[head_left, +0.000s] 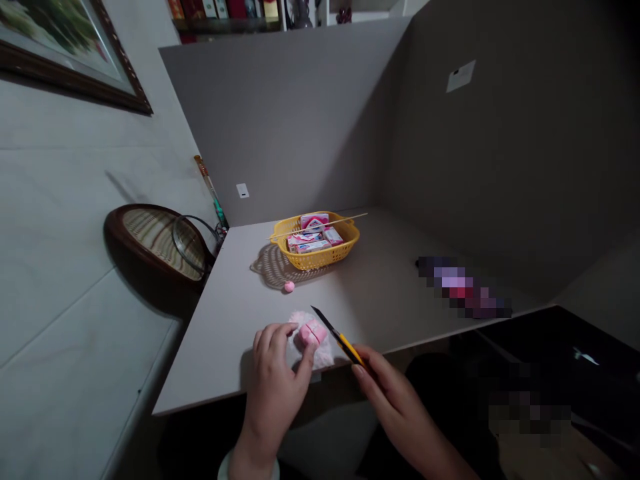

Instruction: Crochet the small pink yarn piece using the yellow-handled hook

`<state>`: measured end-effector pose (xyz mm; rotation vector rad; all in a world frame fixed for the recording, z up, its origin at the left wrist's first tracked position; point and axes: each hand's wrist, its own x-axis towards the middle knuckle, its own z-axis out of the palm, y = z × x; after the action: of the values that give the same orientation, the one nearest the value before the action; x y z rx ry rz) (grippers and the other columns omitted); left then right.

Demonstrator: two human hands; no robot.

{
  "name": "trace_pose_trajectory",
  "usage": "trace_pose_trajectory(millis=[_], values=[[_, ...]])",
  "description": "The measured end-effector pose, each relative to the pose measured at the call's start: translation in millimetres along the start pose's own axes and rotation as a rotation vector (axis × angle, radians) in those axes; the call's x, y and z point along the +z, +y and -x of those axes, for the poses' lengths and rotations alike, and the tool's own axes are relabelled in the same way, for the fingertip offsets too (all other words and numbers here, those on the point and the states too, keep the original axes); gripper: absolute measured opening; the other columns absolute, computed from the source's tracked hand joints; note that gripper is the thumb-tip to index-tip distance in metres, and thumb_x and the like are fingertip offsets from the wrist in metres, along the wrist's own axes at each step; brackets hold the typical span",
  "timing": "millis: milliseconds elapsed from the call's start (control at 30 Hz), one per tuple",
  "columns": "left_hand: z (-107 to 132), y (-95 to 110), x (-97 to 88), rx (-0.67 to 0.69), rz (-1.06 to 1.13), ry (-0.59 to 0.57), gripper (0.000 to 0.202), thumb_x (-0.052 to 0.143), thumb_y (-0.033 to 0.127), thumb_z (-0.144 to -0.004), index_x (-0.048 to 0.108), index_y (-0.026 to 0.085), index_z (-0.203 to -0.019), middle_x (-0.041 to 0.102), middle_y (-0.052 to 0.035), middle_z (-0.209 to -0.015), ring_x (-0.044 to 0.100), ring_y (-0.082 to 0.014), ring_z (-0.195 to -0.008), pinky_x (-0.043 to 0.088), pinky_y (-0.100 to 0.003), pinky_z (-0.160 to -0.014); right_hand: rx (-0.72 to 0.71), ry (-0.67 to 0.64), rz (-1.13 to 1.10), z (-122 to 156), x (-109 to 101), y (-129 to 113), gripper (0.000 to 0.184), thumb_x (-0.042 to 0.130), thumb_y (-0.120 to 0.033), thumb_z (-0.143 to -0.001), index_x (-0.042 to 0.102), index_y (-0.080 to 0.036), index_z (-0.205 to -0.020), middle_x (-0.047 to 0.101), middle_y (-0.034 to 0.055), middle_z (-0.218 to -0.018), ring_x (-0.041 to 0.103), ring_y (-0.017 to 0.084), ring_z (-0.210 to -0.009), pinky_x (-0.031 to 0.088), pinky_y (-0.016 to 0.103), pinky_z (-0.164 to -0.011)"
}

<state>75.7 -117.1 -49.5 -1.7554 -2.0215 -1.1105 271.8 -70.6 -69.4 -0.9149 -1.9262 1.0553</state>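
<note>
My left hand (277, 367) is closed, thumb and index finger at the sides of a soft-looking pink lump (312, 331) with a cut line across its top. Under the lump lies a thin whitish-pink wrapper (324, 353), partly hidden by my hand. A yellow and black utility knife (344, 343) is gripped in my right hand (387, 383), its dark blade out and pointing up-left. The blade is just right of the lump, apart from it. Farther back on the table sits a small pink ball (289, 287).
Small pink and white boxes (313, 245) fill a yellow basket (345, 252), with a thin stick (345, 219) across its top. A blurred purple-red object (460, 288) lies to the right on the table (210, 360). Grey panels (295, 120) rise behind. At the left stands a brown-rimmed object (155, 247).
</note>
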Motion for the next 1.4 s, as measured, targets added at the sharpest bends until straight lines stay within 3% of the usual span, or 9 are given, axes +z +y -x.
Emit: trace_pose_trajectory(millis=[133,300,633,1000,1400], values=[[0,0,-1.2,0.001,0.008,-0.014,0.019,0.06,0.036,-0.091,0.058,0.021,-0.102,0.063,-0.0071,-0.101,0.058,-0.0254,-0.097,0.05,-0.041,-0.085,-0.03,0.018,0.107,8,-8,0,0.039,0.043,-0.04,-0.098,0.062,-0.022,-0.126,0.07,0.0108,-0.117,0.066,0.023,-0.109,0.052,0.034,-0.092],[-2,2,-1.8,-0.016,0.006,-0.036,0.012,0.06,0.032,-0.09,0.06,0.022,-0.097,0.064,-0.006,-0.098,0.06,-0.0245,-0.094,0.05,-0.039,-0.082,-0.055,-0.077,0.253,9,-18,-5,0.039,0.037,-0.035,-0.099,0.062,-0.02,-0.126,0.071,0.0115,-0.118,0.068,0.022,-0.105,0.053,0.033,-0.087],[0,2,-1.5,-0.037,0.032,-0.061,0.015,0.061,0.035,-0.091,0.06,0.022,-0.1,0.066,-0.0067,-0.1,0.061,-0.024,-0.096,0.052,-0.04,-0.084,-0.073,-0.147,0.29,6,-14,-5,0.044,0.032,-0.033,-0.1,0.059,-0.017,-0.13,0.071,0.0125,-0.118,0.07,0.023,-0.103,0.054,0.032,-0.084],[-1,4,-1.6,-0.029,0.017,-0.065,0.011,0.061,0.032,-0.091,0.061,0.023,-0.096,0.067,-0.005,-0.097,0.062,-0.023,-0.093,0.052,-0.038,-0.083,-0.156,-0.163,0.486,13,-10,6,0.049,0.03,-0.019,-0.097,0.054,-0.016,-0.139,0.074,0.0127,-0.107,0.073,0.022,-0.084,0.056,0.031,-0.078],[0,7,-0.6,-0.029,-0.028,-0.065,0.011,0.059,0.032,-0.092,0.06,0.022,-0.095,0.066,-0.0051,-0.098,0.059,-0.0238,-0.095,0.05,-0.039,-0.084,-0.223,-0.214,0.69,16,-4,-7,0.052,0.028,-0.014,-0.096,0.046,-0.012,-0.145,0.074,0.0116,-0.092,0.072,0.023,-0.071,0.056,0.032,-0.065]])
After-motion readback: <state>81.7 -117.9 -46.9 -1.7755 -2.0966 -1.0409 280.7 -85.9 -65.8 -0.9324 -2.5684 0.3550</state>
